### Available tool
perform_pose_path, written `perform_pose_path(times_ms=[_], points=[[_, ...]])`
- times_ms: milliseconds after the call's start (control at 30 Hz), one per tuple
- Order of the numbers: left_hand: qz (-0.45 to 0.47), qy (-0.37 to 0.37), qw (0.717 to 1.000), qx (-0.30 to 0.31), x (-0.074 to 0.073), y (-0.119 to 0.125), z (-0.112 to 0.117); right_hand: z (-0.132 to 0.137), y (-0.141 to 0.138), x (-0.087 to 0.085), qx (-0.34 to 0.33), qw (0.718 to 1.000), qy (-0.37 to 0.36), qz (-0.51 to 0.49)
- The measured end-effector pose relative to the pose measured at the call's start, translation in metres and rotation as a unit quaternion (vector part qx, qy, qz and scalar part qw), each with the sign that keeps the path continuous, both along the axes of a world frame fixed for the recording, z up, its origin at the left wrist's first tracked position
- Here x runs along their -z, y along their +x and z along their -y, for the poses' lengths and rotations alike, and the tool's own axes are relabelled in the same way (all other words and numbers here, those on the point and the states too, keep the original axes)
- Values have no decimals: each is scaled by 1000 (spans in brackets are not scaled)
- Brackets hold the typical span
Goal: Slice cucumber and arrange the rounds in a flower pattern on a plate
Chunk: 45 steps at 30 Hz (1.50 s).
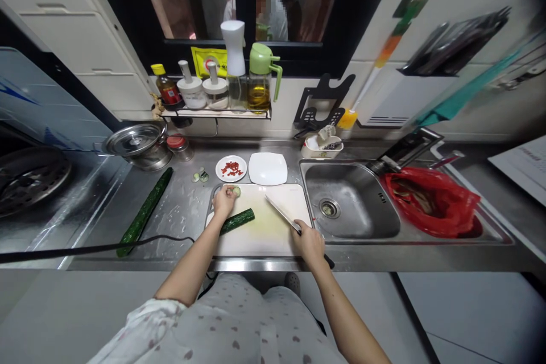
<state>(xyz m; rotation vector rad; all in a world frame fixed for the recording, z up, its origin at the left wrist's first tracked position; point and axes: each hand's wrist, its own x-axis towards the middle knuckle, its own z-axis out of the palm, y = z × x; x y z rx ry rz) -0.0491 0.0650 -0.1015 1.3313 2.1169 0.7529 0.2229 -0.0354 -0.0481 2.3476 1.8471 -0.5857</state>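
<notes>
My right hand [308, 243] grips the handle of a knife [281, 213], its blade pointing up and left over the white cutting board [273, 233]. A piece of cucumber [238, 220] lies on the board's left part. My left hand [223, 201] is at the board's far left corner, fingers pinched on a small cucumber slice [236, 190]. A whole cucumber [145, 211] lies on the steel counter to the left.
Behind the board sit a small plate of chopped red chilli [231, 168], an empty white square plate [268, 168] and cucumber end pieces [199, 176]. To the right lies a sink [350, 205] with a red bag [430, 200]. A pot [139, 145], a condiment shelf [215, 111] and a black cable [94, 248] are at left.
</notes>
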Motion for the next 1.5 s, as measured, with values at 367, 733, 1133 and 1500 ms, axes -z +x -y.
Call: perform_pose_path(times_ms=[367, 733, 1133, 1500], points=[[-129, -43, 990, 43, 2, 8, -19, -3, -1, 4, 2, 1000, -7, -15], [-185, -40, 979, 69, 1, 7, -11, -7, -2, 4, 5, 999, -1, -32], [-111, -5, 989, 94, -12, 5, 25, -6, -8, 7, 6, 999, -1, -51], [-128, 90, 960, 232, -7, 10, 67, -8, -24, 5, -30, 996, -5, -85]])
